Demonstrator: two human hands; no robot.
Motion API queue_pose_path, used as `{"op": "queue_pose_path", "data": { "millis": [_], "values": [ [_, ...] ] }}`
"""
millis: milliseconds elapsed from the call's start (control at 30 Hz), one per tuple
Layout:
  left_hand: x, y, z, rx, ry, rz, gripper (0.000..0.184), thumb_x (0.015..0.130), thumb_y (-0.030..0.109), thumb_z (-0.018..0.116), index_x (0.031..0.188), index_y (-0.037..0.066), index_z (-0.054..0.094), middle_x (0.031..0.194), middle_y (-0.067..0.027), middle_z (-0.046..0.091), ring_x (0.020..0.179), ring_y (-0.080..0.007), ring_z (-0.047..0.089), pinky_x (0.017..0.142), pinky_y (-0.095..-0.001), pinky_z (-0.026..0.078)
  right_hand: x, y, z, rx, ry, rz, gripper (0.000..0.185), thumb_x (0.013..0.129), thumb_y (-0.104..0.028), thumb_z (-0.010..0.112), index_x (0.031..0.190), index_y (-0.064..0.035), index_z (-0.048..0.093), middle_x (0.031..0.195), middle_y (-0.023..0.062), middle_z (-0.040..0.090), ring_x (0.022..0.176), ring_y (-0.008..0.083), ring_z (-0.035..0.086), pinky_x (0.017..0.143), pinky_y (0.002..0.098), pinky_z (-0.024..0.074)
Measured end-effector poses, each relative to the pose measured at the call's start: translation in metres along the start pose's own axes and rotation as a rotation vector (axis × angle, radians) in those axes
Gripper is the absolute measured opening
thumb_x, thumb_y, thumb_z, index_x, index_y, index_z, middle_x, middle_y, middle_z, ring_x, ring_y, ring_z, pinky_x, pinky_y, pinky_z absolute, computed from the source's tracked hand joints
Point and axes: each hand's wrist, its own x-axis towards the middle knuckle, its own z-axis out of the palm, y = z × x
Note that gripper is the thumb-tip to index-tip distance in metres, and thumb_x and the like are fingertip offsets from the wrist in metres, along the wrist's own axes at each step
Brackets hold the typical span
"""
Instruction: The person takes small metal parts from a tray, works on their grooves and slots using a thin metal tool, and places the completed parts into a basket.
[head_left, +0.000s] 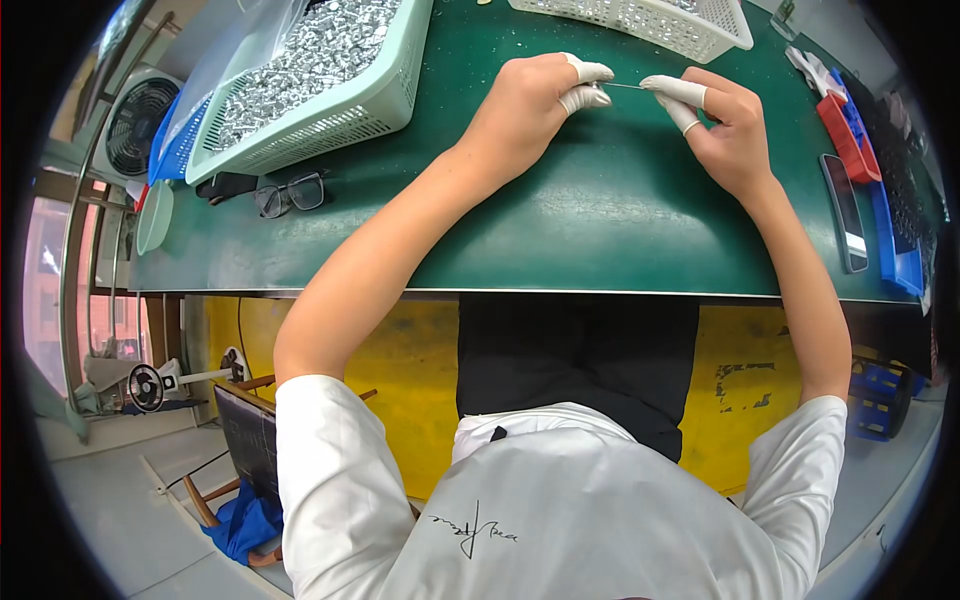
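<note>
1. The thin rod [625,86] spans the gap between the fingertips at the upper center of the frame, above the green counter [600,215].
2. It could slip or bend if the covered fingertips pinch unevenly or pull off line; a loosened pinch could also drop the small metal piece [598,86].
3. The rod looks straight, slender and pale; the piece is shiny, its shape mostly hidden by fingers.
4. The left hand [532,98] grasps the small metal piece at the rod's left end; the right hand [735,125] pinches the other end. Both wear white finger cots [681,89].
5. Upper left, a pale green basket [395,100] holds many silvery parts [300,65]; a white basket [715,43] sits at the upper right.
6. Farther out lie eyeglasses [290,195] at left, and a phone [846,213] and red bin [850,140] at right.
</note>
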Motion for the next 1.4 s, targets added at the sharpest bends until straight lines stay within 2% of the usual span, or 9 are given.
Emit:
{"op": "queue_pose_path", "data": {
  "millis": [67, 167, 267, 433, 733, 1033, 1233, 1267, 1400],
  "values": [
    [-0.001, -0.003, 0.001, 0.080, -0.026, 0.072, 0.023, 0.095, 0.007, 0.069, 0.116, 0.000, 0.072, 0.091, -0.0124, 0.073, 0.084, -0.0246, 0.071, 0.076, -0.0321, 0.056, -0.003, 0.002, 0.002, 0.057, -0.045, 0.055, 0.027, 0.083, 0.003, 0.070, 0.105, -0.0095, 0.080, 0.070, 0.0051, 0.056, 0.058, 0.0180, 0.049, 0.052, 0.0314, 0.0360],
    [-0.005, -0.006, 0.004, -0.007, -0.068, 0.099, 0.023, 0.094, 0.009, 0.070, 0.115, 0.001, 0.072, 0.090, -0.0128, 0.072, 0.081, -0.0268, 0.070, 0.072, -0.0338, 0.056, -0.007, 0.001, 0.006, 0.158, -0.067, 0.116, 0.026, 0.083, 0.004, 0.070, 0.104, -0.0086, 0.080, 0.070, 0.0053, 0.056, 0.058, 0.0167, 0.047, 0.052, 0.0318, 0.0345],
    [-0.004, -0.004, 0.006, 0.016, -0.011, 0.132, 0.024, 0.093, 0.010, 0.072, 0.115, 0.001, 0.073, 0.090, -0.0125, 0.072, 0.079, -0.0263, 0.070, 0.070, -0.0350, 0.056, -0.009, -0.001, 0.006, 0.192, -0.057, 0.154, 0.027, 0.082, 0.004, 0.070, 0.104, -0.0083, 0.080, 0.072, 0.0057, 0.058, 0.059, 0.0163, 0.048, 0.052, 0.0318, 0.0354],
    [-0.007, -0.008, 0.004, 0.057, -0.055, 0.167, 0.026, 0.091, 0.009, 0.073, 0.116, 0.002, 0.072, 0.090, -0.0124, 0.072, 0.079, -0.0282, 0.070, 0.070, -0.0355, 0.056, -0.012, -0.002, 0.010, 0.090, -0.006, 0.076, 0.027, 0.082, 0.006, 0.070, 0.103, -0.0082, 0.081, 0.076, 0.0078, 0.066, 0.061, 0.0175, 0.052, 0.054, 0.0306, 0.0391],
    [-0.007, -0.010, 0.003, 0.335, -0.086, 0.416, 0.038, 0.083, 0.001, 0.075, 0.121, 0.003, 0.070, 0.093, -0.0108, 0.069, 0.083, -0.0285, 0.066, 0.072, -0.0385, 0.056, -0.011, 0.002, 0.011, 0.277, -0.120, 0.251, 0.019, 0.087, 0.002, 0.069, 0.102, -0.0026, 0.079, 0.078, 0.0092, 0.068, 0.064, 0.0165, 0.056, 0.058, 0.0301, 0.0429],
    [-0.006, -0.013, 0.007, 0.304, -0.039, 0.418, 0.037, 0.084, 0.004, 0.076, 0.121, 0.004, 0.070, 0.093, -0.0107, 0.069, 0.085, -0.0290, 0.066, 0.073, -0.0393, 0.055, -0.013, 0.007, 0.011, 0.152, -0.051, 0.109, 0.021, 0.084, 0.003, 0.069, 0.101, -0.0056, 0.080, 0.070, 0.0060, 0.057, 0.057, 0.0158, 0.045, 0.052, 0.0313, 0.0339],
    [0.011, -0.005, 0.010, 0.146, 0.132, 0.218, 0.027, 0.091, 0.007, 0.073, 0.118, 0.005, 0.072, 0.094, -0.0127, 0.072, 0.085, -0.0295, 0.068, 0.073, -0.0377, 0.055, 0.009, 0.011, -0.006, -0.001, 0.062, -0.072, 0.021, 0.082, 0.000, 0.073, 0.100, -0.0085, 0.079, 0.077, 0.0053, 0.066, 0.057, 0.0196, 0.053, 0.053, 0.0302, 0.0427],
    [0.014, -0.003, 0.012, 0.108, 0.175, 0.193, 0.026, 0.092, 0.007, 0.073, 0.117, 0.005, 0.072, 0.095, -0.0132, 0.073, 0.085, -0.0295, 0.069, 0.073, -0.0373, 0.055, 0.010, 0.013, -0.011, -0.073, 0.063, -0.088, 0.021, 0.082, -0.002, 0.075, 0.101, -0.0106, 0.080, 0.081, 0.0062, 0.069, 0.059, 0.0197, 0.059, 0.055, 0.0300, 0.0471],
    [0.012, 0.000, 0.011, 0.163, 0.258, 0.222, 0.024, 0.092, 0.007, 0.072, 0.116, 0.003, 0.072, 0.097, -0.0148, 0.074, 0.085, -0.0292, 0.072, 0.075, -0.0347, 0.056, 0.011, 0.016, -0.027, -0.220, 0.111, -0.227, 0.022, 0.083, -0.004, 0.076, 0.103, -0.0123, 0.079, 0.087, 0.0064, 0.072, 0.062, 0.0246, 0.063, 0.056, 0.0316, 0.0494]
  ]
}}
